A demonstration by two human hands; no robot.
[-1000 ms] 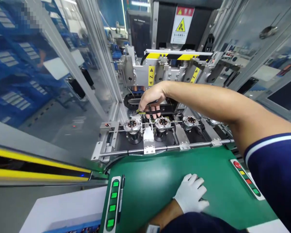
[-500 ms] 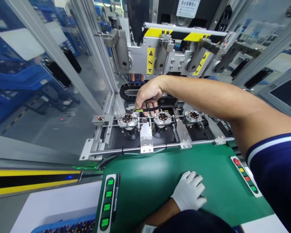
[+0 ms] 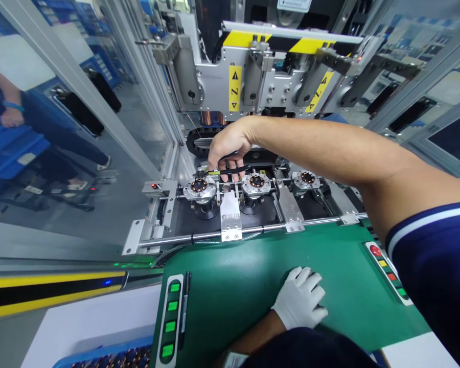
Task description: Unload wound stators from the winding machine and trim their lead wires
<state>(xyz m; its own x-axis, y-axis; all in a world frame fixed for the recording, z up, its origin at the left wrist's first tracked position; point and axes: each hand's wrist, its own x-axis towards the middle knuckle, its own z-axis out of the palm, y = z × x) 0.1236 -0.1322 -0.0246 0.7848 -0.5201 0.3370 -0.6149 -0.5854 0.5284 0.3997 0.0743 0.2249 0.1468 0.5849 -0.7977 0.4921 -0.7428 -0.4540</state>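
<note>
a worker's bare right hand dips from a sharply bent wrist, its fingers curled inward in a closed grip. the right forearm stretches across the view, leading back to a bent elbow and a short navy sleeve edged in white. nearer the body, the white-gloved left hand lies palm down, fingers slightly parted and pointing forward, thumb out to the right. the left forearm angles in from below.
</note>
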